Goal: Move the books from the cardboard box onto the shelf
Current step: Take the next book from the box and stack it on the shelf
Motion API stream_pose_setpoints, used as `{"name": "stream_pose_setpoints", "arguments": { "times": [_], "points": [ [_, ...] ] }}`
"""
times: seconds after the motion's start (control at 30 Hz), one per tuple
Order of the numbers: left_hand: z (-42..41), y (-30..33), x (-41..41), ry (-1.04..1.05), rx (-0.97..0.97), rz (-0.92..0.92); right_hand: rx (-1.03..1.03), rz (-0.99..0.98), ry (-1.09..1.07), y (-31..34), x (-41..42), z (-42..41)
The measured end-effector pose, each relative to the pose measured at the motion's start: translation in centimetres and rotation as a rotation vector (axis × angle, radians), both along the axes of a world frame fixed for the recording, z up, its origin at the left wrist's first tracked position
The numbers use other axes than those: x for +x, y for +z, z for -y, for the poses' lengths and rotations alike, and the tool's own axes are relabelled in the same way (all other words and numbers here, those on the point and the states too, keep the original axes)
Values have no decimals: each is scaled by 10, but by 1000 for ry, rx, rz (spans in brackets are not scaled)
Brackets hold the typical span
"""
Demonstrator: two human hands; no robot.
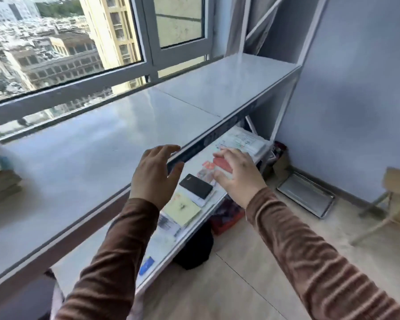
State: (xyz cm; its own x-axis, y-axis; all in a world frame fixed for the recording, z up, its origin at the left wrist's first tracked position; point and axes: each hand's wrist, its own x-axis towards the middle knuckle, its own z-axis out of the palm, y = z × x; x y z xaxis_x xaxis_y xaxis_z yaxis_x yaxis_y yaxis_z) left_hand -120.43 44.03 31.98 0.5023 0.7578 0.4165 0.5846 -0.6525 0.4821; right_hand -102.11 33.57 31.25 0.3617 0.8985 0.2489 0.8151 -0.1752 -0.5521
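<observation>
Books [195, 186] lie flat along the lower shelf [162, 257]: one black, one pale yellow, one red, pretty blurry. Your left hand [154, 175] and right hand [237, 174] hover above, fingers spread, holding nothing.

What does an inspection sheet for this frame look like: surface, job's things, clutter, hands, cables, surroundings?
Surface: grey top shelf runs along the window; a lower shelf sits beneath it.
Job's things: books lie flat on the lower shelf, among them a black book, a yellow book and a red book; no cardboard box clearly seen.
Clutter: blurred stack at the top shelf's left end; metal tray on the floor.
Hands: left hand and right hand both open, fingers spread over the lower shelf, holding nothing.
Cables: nothing seen.
Surroundings: window onto city buildings, blue-grey wall, tiled floor.
</observation>
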Motion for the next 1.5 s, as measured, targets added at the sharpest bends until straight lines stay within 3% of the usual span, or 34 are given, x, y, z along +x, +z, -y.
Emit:
{"name": "stream_pose_setpoints", "arguments": {
  "times": [0.33,0.57,0.9,1.2,1.5],
  "points": [
    [167,-55,244,-309,-131,-217,-137,11,-283,-60,196,220],
    [235,-85,378,-488,-203,-352,-247,-59,-445,-95,307,318],
    [259,-148,575,-676,-323,-455,-378,-160,-663,-134,474,379],
    [287,-166,743,-852,-383,-532,-419,-241,-828,-146,602,415],
    [362,-198,900,-876,-373,-626,-465,-318,-836,-193,763,478]
  ]
}}
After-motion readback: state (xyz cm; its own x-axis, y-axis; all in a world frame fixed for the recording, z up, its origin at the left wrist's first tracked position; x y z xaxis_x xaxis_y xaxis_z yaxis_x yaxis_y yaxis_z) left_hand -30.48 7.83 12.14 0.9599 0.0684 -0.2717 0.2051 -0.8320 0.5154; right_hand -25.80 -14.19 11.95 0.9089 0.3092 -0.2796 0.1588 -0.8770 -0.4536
